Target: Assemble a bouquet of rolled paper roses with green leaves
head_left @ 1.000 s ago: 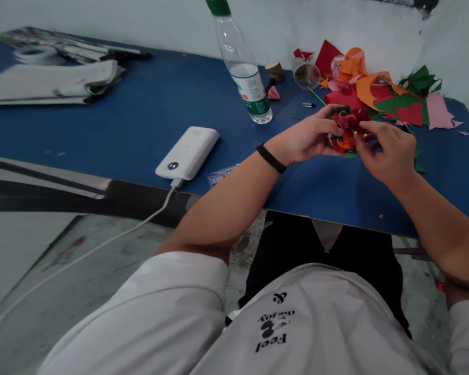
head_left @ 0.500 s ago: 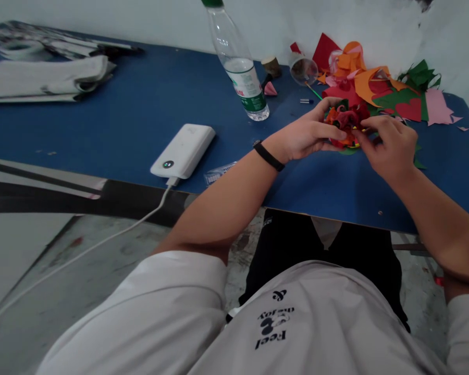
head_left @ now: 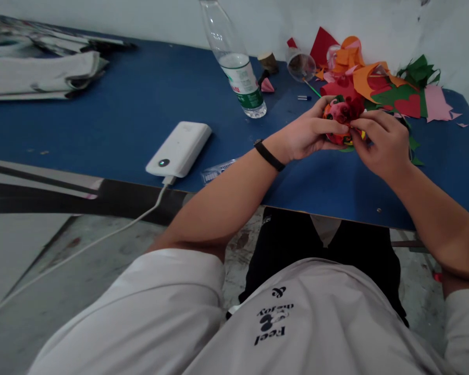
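Note:
A small bunch of paper flowers [head_left: 340, 110] in red, pink and orange, with bits of green and yellow, is held above the blue table. My left hand [head_left: 307, 134], with a black band on its wrist, wraps around the bunch from the left, thumb across its front. From the right, my right hand [head_left: 386, 138] pinches at the front of the bunch, thumb and forefinger together. Fingers cover much of the lower flowers, so the exact piece in the right pinch is hidden. Behind the hands lie paper scraps [head_left: 408, 108] in red, green, orange and pink.
A water bottle [head_left: 242, 86] stands left of the hands. Near it are a clear plastic cup [head_left: 301, 66] on its side, a wooden piece [head_left: 268, 62] and a pink paper cone [head_left: 267, 85]. A cabled white power bank [head_left: 180, 149] lies near the table edge [head_left: 316, 214].
The paper flowers have turned slightly in my left hand. My right hand has shifted a little left, its fingertips now closer to my left thumb. The view has moved slightly.

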`<state>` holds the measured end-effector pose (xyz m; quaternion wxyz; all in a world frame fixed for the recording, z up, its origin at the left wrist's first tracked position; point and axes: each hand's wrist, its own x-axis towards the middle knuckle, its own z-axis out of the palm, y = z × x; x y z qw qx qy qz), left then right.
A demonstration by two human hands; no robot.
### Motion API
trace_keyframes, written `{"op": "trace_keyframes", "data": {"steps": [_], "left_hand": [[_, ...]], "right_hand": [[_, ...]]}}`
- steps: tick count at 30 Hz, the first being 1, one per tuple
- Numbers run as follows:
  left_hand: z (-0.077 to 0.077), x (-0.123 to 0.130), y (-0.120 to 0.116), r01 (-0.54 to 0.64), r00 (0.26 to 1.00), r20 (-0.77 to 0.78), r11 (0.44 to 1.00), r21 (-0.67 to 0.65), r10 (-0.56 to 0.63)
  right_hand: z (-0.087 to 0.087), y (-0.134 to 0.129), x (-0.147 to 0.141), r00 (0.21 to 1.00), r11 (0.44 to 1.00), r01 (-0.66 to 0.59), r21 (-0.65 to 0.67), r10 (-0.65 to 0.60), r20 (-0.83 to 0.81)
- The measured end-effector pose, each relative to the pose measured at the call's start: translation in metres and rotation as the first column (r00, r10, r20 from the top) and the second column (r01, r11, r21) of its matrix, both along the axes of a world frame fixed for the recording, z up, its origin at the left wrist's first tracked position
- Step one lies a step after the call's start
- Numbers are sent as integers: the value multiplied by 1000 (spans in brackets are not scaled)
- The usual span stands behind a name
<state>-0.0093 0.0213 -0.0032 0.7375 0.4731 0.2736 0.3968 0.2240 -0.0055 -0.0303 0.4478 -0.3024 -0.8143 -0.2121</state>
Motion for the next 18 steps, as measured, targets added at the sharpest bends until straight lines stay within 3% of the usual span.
{"op": "trace_keyframes", "data": {"steps": [6, 18], "left_hand": [[-4, -2, 5, 44, 998, -53, 999, 6, -44], [-4, -15, 12, 191, 967, -162, 980, -62, -198]], "right_hand": [[1, 0, 7, 988, 976, 88, -199, -60, 141], [-13, -2, -13, 987, 996, 81, 29, -84, 137]]}}
